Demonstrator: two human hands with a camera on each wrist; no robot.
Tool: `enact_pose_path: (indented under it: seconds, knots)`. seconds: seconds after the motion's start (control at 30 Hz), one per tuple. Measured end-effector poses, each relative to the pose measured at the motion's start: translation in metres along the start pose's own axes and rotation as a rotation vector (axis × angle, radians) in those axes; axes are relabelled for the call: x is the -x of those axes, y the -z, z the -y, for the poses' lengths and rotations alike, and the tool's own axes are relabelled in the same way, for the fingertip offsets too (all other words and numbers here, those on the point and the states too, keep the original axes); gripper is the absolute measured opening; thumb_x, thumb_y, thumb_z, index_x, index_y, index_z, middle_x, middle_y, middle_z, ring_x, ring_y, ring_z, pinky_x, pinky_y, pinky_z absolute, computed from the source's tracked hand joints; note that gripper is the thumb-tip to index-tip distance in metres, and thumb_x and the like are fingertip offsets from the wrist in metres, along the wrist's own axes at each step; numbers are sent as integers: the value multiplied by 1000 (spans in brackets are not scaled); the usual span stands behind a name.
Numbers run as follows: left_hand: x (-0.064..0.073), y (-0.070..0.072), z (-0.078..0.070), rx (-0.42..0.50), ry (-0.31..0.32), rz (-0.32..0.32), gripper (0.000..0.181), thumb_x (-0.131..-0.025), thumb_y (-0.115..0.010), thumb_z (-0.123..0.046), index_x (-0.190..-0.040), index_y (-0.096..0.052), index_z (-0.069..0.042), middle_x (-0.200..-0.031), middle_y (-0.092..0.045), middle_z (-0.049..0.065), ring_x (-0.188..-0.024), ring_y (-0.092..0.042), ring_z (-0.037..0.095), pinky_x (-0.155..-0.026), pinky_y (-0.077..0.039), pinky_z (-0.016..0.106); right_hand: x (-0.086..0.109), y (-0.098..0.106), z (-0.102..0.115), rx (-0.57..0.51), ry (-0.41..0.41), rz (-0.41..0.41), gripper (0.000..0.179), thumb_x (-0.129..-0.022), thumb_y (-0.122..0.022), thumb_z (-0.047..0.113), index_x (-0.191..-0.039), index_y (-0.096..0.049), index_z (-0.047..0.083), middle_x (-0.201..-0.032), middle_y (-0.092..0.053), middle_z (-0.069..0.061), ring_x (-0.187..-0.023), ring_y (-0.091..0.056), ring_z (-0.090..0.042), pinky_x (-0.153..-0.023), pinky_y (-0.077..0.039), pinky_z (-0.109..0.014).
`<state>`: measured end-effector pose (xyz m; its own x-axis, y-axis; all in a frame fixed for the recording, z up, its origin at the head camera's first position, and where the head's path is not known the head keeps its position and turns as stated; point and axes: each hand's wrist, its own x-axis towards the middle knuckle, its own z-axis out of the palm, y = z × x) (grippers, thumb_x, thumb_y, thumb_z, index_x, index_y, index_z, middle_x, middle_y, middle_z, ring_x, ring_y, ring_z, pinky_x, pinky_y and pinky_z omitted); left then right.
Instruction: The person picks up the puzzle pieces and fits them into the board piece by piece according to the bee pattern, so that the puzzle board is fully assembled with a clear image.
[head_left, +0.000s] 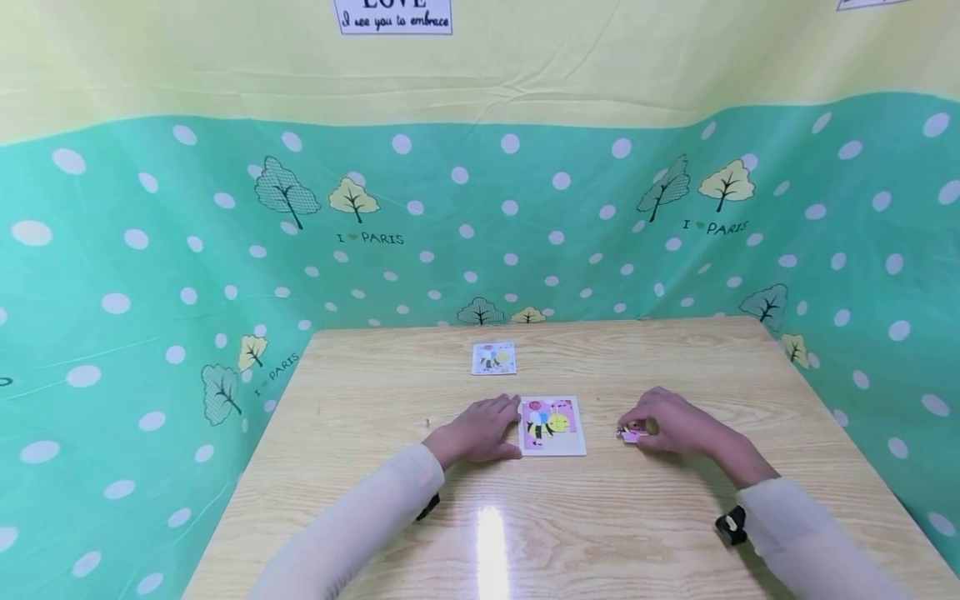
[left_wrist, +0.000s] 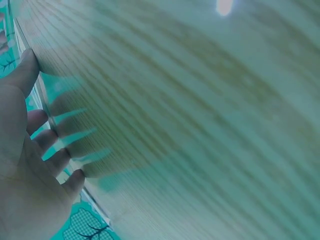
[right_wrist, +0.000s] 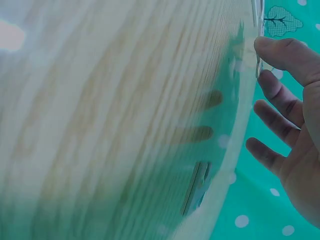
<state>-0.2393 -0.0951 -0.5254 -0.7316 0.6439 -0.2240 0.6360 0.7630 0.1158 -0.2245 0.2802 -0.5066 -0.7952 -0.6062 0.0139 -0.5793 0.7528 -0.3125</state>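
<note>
A square puzzle board [head_left: 552, 448] with a white border and a bee picture lies flat on the table. My left hand [head_left: 483, 429] rests along its left edge, thumb near the lower corner and fingers near the upper one; in the left wrist view the fingers of that hand [left_wrist: 40, 165] are spread. To the right of the board, my right hand [head_left: 671, 423] pinches a small pink puzzle piece [head_left: 632, 435] between thumb and forefinger, low over the table. In the right wrist view this piece [right_wrist: 259, 65] shows edge-on, with the other fingers apart from it.
A square card [head_left: 493, 359] with a similar bee picture lies behind the board on the wooden table [head_left: 375, 367]. A flat thing [right_wrist: 196, 189] of unclear kind lies near the right hand. A green dotted curtain [head_left: 450, 225] hangs behind and at both sides.
</note>
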Motion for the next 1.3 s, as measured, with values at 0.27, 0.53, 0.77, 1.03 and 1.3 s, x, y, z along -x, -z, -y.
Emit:
enact_pose_path:
  seconds: [0.27,0.53,0.77,1.03,1.3]
  knots:
    - [0,0,0,-2,-1,-3,76,-95,-57,-64,-152,-45,-15,-169,-28,9,-156,-29,28,-127,-30,45,-13,-4,9,-22,14,13,30,-85,-82,25,-115,-78,23,-95,-70,16,-96,-60,-12,-90,-54,-42]
    - [0,2,-1,-7,0,5,77,-95,-56,-64,-153,-43,-15,-169,-28,9,-156,-29,27,-127,-30,45,-23,-6,18,-35,23,22,31,-86,-81,25,-117,-77,24,-101,-70,14,-102,-60,-13,-94,-55,-44]
    - [0,1,-1,-5,4,3,77,-95,-57,-64,-153,-44,-15,-169,-28,8,-156,-29,27,-127,-30,45,-34,-8,24,-53,8,37,34,-86,-80,23,-119,-76,26,-103,-70,11,-104,-59,-14,-96,-54,-44]
    - [0,0,-3,7,11,-2,83,-94,-59,-64,-156,-39,-12,-168,-29,9,-155,-30,28,-127,-30,45,-46,-14,35,-80,27,49,34,-87,-79,27,-122,-76,25,-101,-68,10,-104,-58,-14,-97,-53,-43]
    - [0,0,-2,-6,7,-5,83,-95,-57,-64,-157,-38,-12,-169,-28,9,-156,-30,28,-127,-30,45,-59,-18,47,-97,59,57,32,-88,-79,24,-119,-76,26,-99,-67,12,-100,-56,-11,-92,-54,-38]
